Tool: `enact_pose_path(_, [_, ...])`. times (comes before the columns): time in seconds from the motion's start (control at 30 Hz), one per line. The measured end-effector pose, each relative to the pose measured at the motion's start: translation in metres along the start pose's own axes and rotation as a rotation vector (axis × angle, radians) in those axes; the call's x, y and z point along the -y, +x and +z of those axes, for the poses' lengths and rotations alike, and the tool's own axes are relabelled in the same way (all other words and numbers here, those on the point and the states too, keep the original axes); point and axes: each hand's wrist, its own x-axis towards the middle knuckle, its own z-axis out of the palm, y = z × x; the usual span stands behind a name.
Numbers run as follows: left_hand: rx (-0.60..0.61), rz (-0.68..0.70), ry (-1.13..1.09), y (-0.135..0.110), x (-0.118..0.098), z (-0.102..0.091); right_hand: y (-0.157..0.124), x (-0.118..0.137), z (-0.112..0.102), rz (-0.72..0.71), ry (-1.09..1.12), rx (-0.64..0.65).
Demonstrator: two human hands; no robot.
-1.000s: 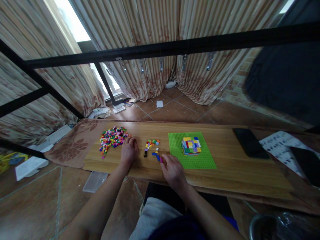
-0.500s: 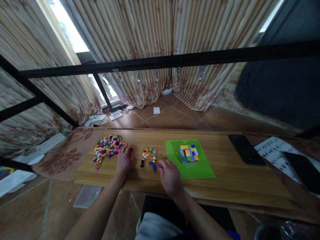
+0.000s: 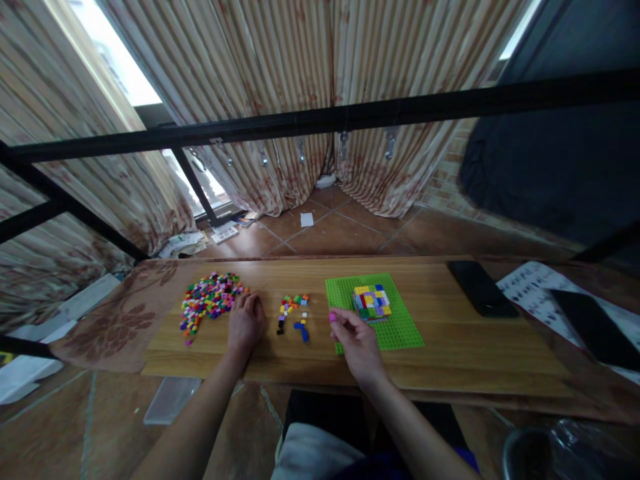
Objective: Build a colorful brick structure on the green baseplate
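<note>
Pink brick (image 3: 331, 317), where is it now? From my place I see it badly.

It is pinched in the fingertips of the right hand (image 3: 357, 343), just at the left edge of the green baseplate (image 3: 400, 330). The hand is closed on the pink brick. If the brick touches the plate, I cannot say.

And the left hand (image 3: 245, 323)?

It lies with its back up on the wooden board (image 3: 450, 347), fingers bent, just beside the big pile of loose bricks (image 3: 207, 303). If it grips something under the fingers, I cannot tell.

What is between the two hands?

A small group of bricks (image 3: 294, 312): some orange, green and yellow, with a blue one and a black one nearer to the person.

And on the baseplate?

One many-coloured block (image 3: 371, 301), built in several layers. It stands towards the far side, near the right hand but apart from it.

Further to the right?

A black phone (image 3: 481, 288) lies flat on the board, and beyond it a printed sheet (image 3: 530, 287). Behind everything a black metal bar (image 3: 350, 119) crosses in front of the striped curtains (image 3: 280, 73).
</note>
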Motion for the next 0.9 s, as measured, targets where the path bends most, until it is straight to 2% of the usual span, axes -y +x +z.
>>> enact_pose_path(0.6, [0.021, -0.002, 0.022, 0.0, 0.001, -0.001, -0.002, 0.005, -0.043, -0.13, -0.223, -0.115])
enact_pose_path(0.8, [0.015, -0.009, 0.015, 0.001, 0.0, -0.001, 0.007, 0.009, -0.06, -0.234, -0.453, -0.157])
enact_pose_path(0.9, [0.016, -0.017, 0.023, 0.0, 0.0, 0.0, 0.016, 0.017, -0.067, -0.317, -0.632, -0.132])
